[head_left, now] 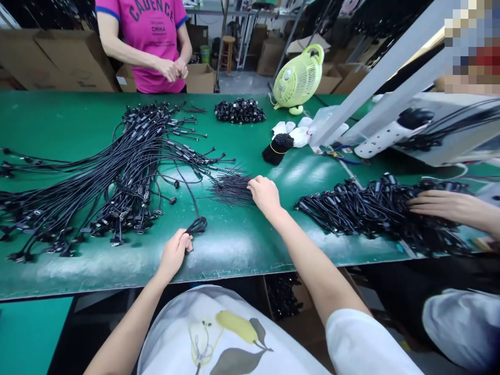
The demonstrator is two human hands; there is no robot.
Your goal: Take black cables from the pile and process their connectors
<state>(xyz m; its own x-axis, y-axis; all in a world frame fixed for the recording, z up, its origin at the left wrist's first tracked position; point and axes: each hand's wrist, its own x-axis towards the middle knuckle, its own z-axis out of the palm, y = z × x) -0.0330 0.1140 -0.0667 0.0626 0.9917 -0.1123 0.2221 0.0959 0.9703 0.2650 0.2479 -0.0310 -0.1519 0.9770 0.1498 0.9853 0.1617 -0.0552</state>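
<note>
My left hand (175, 251) is closed near the front edge of the green table (234, 245), pinching the end of a coiled black cable (197, 225). My right hand (264, 194) reaches forward with curled fingers onto a loose bunch of thin black ties (230, 188); whether it grips any is hidden. A large spread of black cables with connectors (117, 177) lies to the left of both hands.
A second heap of bundled cables (375, 208) lies at right under another person's hand (441, 204). Across the table stands a person in a pink shirt (152, 36). A green fan (299, 78), small black parts (239, 111), a tie bundle (278, 148) and a white machine (394, 133) sit farther back.
</note>
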